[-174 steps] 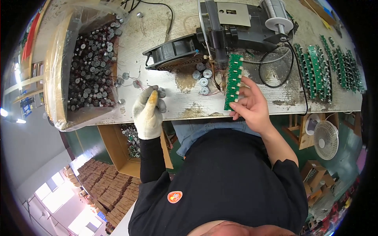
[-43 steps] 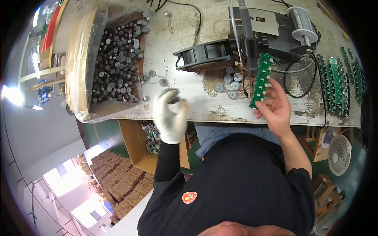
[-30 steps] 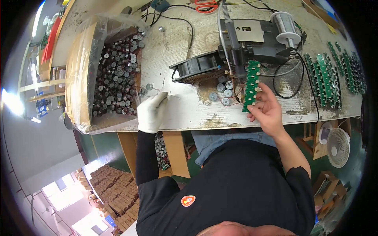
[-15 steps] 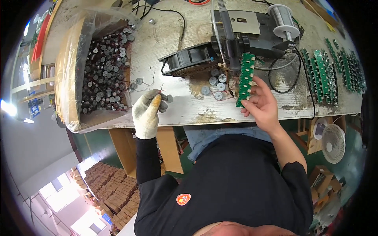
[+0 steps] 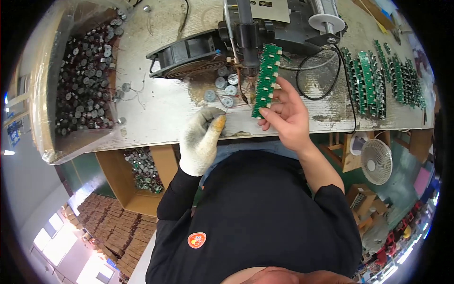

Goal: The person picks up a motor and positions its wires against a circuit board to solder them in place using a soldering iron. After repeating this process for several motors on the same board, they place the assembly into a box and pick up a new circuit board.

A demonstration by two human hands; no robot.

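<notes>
My left hand (image 5: 198, 142), in a white glove with a stained thumb tip, is pinched closed at the table's front edge. It grips a small round motor, now mostly hidden by the fingers; thin wires stretch from the fingertips toward the board. Bare, my right hand (image 5: 292, 118) holds the lower end of a green circuit board strip (image 5: 268, 78), tilted upright, between thumb and fingers. Just behind the board stands a black soldering head (image 5: 248, 40) with a thin feed tube. Several small round motors (image 5: 220, 83) with wires lie left of its tip.
A black cooling fan (image 5: 189, 57) stands behind the loose motors. At the left is a plastic-lined box (image 5: 45, 90) full of motors. Rows of green boards (image 5: 366, 85) lie at the right, past a black cable (image 5: 338, 78). A solder spool (image 5: 326, 22) stands at the back.
My left hand has moved right with the motor, close to the circuit board strip. The right hand keeps its hold on the strip. The whole view has shifted, so the bench appears farther left.
</notes>
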